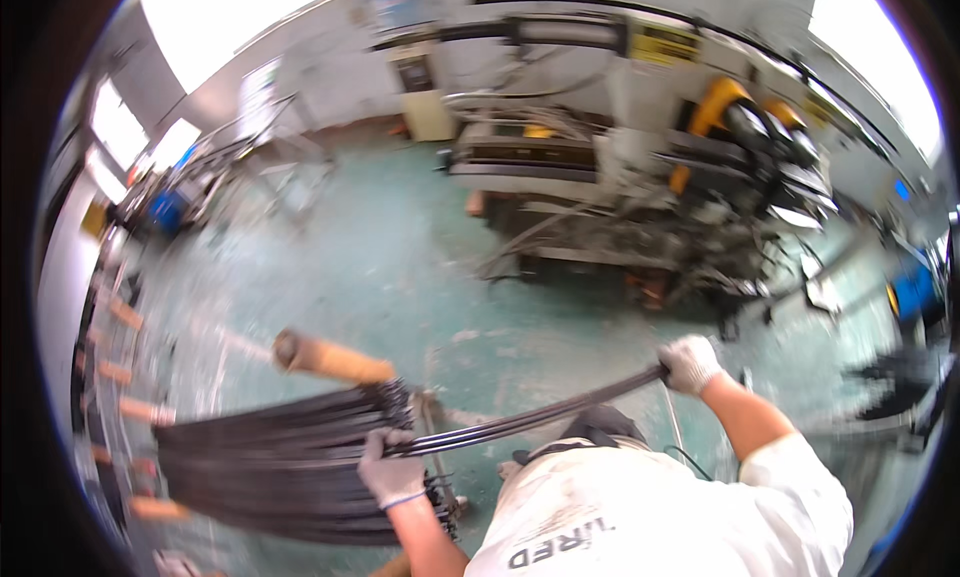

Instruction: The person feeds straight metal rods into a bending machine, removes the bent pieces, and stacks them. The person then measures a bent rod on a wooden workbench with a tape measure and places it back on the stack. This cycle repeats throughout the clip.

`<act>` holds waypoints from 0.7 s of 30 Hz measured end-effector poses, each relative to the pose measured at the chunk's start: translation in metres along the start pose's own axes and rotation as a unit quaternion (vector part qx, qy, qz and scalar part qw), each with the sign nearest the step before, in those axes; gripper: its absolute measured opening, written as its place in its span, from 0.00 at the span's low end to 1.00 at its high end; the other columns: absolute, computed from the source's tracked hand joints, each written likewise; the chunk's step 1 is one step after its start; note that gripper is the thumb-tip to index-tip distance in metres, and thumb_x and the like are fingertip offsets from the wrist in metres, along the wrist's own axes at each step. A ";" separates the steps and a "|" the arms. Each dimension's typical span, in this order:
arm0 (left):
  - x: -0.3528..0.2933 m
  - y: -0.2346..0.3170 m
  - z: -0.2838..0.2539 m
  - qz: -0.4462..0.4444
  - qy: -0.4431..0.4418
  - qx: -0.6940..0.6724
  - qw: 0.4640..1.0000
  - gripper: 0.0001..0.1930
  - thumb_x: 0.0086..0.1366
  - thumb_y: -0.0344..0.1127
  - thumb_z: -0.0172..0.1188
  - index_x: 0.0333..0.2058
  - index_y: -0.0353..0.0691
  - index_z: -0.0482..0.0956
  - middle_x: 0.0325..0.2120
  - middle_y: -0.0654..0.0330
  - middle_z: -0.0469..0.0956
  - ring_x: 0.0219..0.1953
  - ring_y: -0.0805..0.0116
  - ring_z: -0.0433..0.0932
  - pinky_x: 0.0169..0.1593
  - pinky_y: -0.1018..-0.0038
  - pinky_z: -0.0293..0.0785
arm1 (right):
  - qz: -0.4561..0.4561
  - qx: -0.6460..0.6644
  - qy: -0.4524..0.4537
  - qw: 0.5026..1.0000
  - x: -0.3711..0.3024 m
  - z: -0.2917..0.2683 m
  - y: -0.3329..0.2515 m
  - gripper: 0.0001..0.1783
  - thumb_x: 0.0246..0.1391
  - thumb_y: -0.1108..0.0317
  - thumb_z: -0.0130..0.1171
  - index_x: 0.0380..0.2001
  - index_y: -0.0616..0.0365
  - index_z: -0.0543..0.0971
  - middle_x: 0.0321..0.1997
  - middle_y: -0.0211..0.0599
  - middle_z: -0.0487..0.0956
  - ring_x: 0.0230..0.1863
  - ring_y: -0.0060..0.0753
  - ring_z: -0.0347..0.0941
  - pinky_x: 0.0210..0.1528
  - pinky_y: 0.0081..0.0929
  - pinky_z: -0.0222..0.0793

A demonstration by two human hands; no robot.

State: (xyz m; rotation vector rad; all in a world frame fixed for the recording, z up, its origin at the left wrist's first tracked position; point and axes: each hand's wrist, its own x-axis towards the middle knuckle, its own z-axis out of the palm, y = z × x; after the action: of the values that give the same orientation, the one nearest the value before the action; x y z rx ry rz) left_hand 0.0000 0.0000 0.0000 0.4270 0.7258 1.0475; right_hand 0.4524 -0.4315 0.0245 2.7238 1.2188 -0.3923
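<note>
My gloved right hand (pixel 690 365) is closed round one end of several long, thin black strips (pixel 545 417). They run in a slightly bowed line across the front of my body. At their other end my gloved left hand (pixel 390 469) grips them, close to a wide pile of similar black strips (pixel 280 462). That pile lies at the left, its ends uneven beside my left hand. Whether the strips are solid or hollow cannot be made out. A brown cardboard tube or roller (pixel 330 357) sticks out beyond the pile's far side.
A long machine (pixel 580 212) with metal frames and yellow-and-black parts stands at the far right. Beige cabinet (pixel 428 102) by the back wall. More black strips (pixel 895 382) lie at the right. Orange-brown bars (pixel 145 410) line the left. The green floor (pixel 370 237) spreads between.
</note>
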 end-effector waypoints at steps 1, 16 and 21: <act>0.011 0.016 0.006 -0.020 -0.012 0.024 0.999 0.13 0.82 0.40 0.65 0.37 0.39 0.80 0.26 0.63 0.75 0.31 0.62 0.78 0.44 0.63 0.80 | 0.025 0.020 -0.010 0.999 -0.024 0.010 -0.015 0.09 0.53 0.61 0.70 0.33 0.52 0.91 0.39 0.55 0.91 0.50 0.56 0.90 0.54 0.52 0.84; -0.043 -0.223 0.374 -0.072 -0.259 0.046 0.962 0.13 0.81 0.40 0.70 0.55 0.40 0.80 0.41 0.65 0.80 0.42 0.66 0.78 0.64 0.56 0.76 | 0.103 0.970 0.219 0.035 0.022 0.008 0.240 0.30 0.62 0.77 0.52 0.66 0.78 0.73 0.64 0.63 0.83 0.72 0.64 0.78 0.81 0.65 0.71; -0.029 -0.283 0.455 -0.158 -0.398 0.076 0.900 0.15 0.80 0.41 0.68 0.56 0.39 0.81 0.48 0.62 0.85 0.50 0.60 0.84 0.79 0.43 0.65 | 0.186 0.931 0.290 0.121 0.054 0.007 0.318 0.22 0.75 0.81 0.57 0.68 0.61 0.77 0.64 0.45 0.84 0.67 0.48 0.85 0.65 0.50 0.90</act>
State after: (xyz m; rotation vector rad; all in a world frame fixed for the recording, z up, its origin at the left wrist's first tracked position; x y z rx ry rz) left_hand 0.4952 -0.1460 0.1470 0.7813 0.1232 0.4323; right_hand 0.7229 -0.6058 0.0064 -0.5816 0.4528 0.2417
